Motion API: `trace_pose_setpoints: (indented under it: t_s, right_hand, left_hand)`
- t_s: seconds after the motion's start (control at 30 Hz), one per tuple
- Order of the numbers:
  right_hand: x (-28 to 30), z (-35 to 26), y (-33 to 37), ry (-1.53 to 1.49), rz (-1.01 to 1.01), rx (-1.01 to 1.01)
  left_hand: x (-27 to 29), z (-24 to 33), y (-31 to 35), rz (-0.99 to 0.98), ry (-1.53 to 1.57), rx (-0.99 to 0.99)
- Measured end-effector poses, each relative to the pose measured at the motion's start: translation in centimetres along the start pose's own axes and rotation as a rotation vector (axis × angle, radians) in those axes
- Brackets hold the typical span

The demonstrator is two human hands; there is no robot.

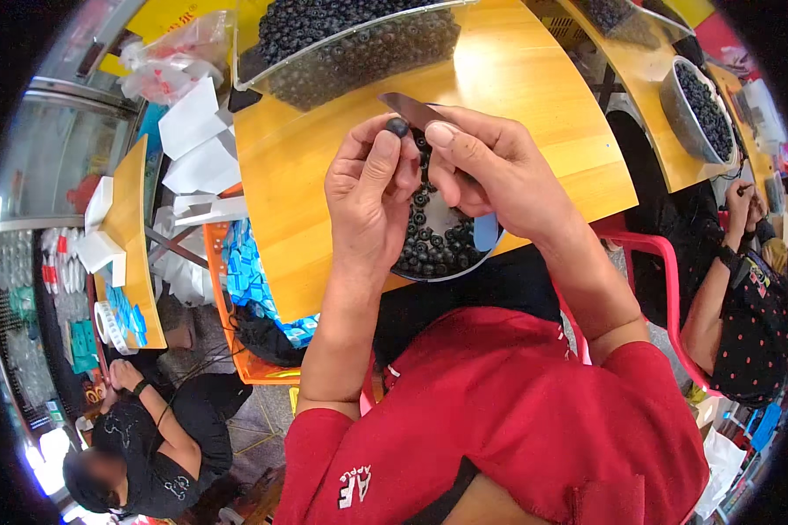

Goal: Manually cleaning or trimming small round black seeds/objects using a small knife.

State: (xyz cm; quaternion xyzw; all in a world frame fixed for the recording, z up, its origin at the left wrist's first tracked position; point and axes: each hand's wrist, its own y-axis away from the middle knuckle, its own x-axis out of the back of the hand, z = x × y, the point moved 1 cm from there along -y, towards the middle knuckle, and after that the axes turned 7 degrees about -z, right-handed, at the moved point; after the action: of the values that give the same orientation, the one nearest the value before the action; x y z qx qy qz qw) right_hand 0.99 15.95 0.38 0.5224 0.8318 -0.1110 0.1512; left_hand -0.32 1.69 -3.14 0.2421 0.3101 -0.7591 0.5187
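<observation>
Between the thumb and fingers of my left hand [369,188] is a small dark round bead [397,127]. My right hand [490,166] is closed around a knife, whose flat metal blade [407,108] points left, just above the bead. I cannot tell whether the blade touches it. The knife's handle is mostly hidden in my palm. Below both hands sits a round bowl [446,276], partly covered by them, with many similar dark beads [438,249] inside. A blue piece [486,233] shows under my right hand at the bowl's rim; I cannot tell what it belongs to.
A clear bin [359,45] heaped with dark beads stands at the table's far edge. An orange crate [228,306] with blue packets is to the left. Co-workers [162,420] sit at left and right; a grey basin [696,114] stands far right beside a red chair [665,262].
</observation>
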Motion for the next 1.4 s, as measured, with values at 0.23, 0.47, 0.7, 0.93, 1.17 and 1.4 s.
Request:
trace_pose_setpoints:
  t_s: [0.23, 0.47, 0.7, 0.93, 1.17, 1.4]
  right_hand:
    - [-0.6, -0.1, -0.1, 0.097, 0.017, 0.029]
    - [-0.4, 0.3, -0.3, 0.108, 0.007, 0.036]
    - [-0.7, 0.1, -0.4, 0.125, 0.069, 0.085]
    - [-1.2, -0.1, -0.6, 0.086, 0.149, 0.019]
    - [-0.7, 0.1, -0.8, 0.134, 0.154, -0.006]
    - [-0.6, 0.8, -0.9, 0.31, 0.154, 0.246]
  left_hand:
    - [-0.1, 0.0, 0.2, 0.065, -0.013, 0.006]
    - [0.2, 0.5, 0.3, -0.047, 0.036, -0.003]
    - [0.0, 0.9, 0.8, -0.029, 0.005, 0.039]
    - [-0.4, 0.8, 1.2, -0.049, -0.14, 0.021]
    - [-0.6, 2.2, 0.6, -0.089, -0.372, -0.006]
    - [0.1, 2.5, 0.2, -0.117, -0.198, 0.065]
